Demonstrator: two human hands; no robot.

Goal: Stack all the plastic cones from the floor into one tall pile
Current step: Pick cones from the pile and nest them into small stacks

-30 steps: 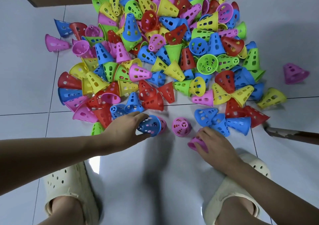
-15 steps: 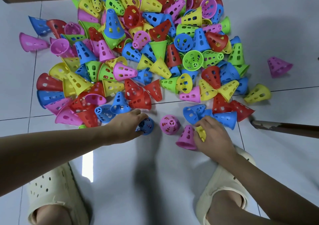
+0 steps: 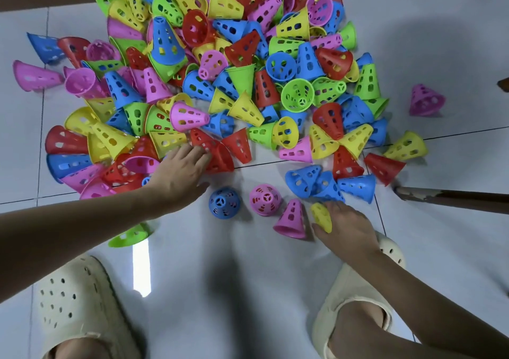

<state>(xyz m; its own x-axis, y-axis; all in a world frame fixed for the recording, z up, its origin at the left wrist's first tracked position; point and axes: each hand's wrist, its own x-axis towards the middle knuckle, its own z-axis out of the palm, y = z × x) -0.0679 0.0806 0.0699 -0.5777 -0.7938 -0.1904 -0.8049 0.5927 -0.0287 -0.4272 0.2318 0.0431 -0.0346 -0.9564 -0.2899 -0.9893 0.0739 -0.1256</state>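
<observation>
A big heap of perforated plastic cones (image 3: pixel 237 64) in red, blue, green, yellow and pink covers the white floor ahead. Three cones stand upright in front of it: a blue cone (image 3: pixel 224 203), a pink cone (image 3: pixel 265 199) and a taller pink cone (image 3: pixel 291 219). My left hand (image 3: pixel 181 172) reaches into the heap's near edge, fingers spread, touching a red cone (image 3: pixel 220 157). My right hand (image 3: pixel 344 226) rests on the floor beside the taller pink cone and grips a yellow cone (image 3: pixel 321 216).
My two feet in cream clogs (image 3: pixel 80 301) stand at the bottom. A stray pink cone (image 3: pixel 425 100) lies far right, a green cone (image 3: pixel 129 237) under my left forearm. A brown stick (image 3: pixel 451 197) lies on the floor at right. White tiles (image 3: pixel 220 276) lie between my feet.
My left hand let go of the blue cone, left it upright and moved up to the red cones. My right hand set the pink cone down and took a yellow one.
</observation>
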